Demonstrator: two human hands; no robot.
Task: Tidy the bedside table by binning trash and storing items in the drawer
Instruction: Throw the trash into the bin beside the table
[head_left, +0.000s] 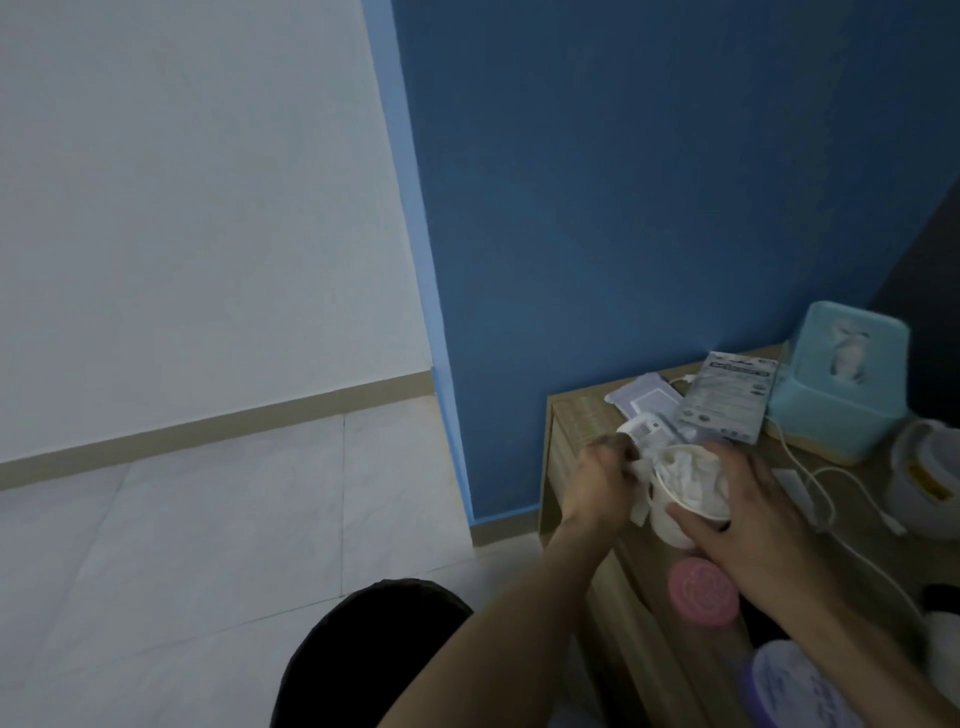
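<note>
A white paper cup (670, 522) stuffed with crumpled white tissue (685, 475) stands on the wooden bedside table (576, 415). My right hand (753, 514) wraps around the cup's near side. My left hand (605, 475) pinches a scrap of white paper (640, 493) at the cup's left rim. Just behind the cup lies a small white bottle (641, 428) on its side. Flat packets, a grey one (727, 397) and a pale blue one (644, 397), lie at the table's back.
A turquoise tissue box (841, 384) stands at the back right, a white charging cable (826, 488) runs beside it, and a white round jar (924, 467) sits at the right edge. A pink lid (701, 592) and a purple tub (800, 686) lie nearer me. Left is tiled floor (208, 519).
</note>
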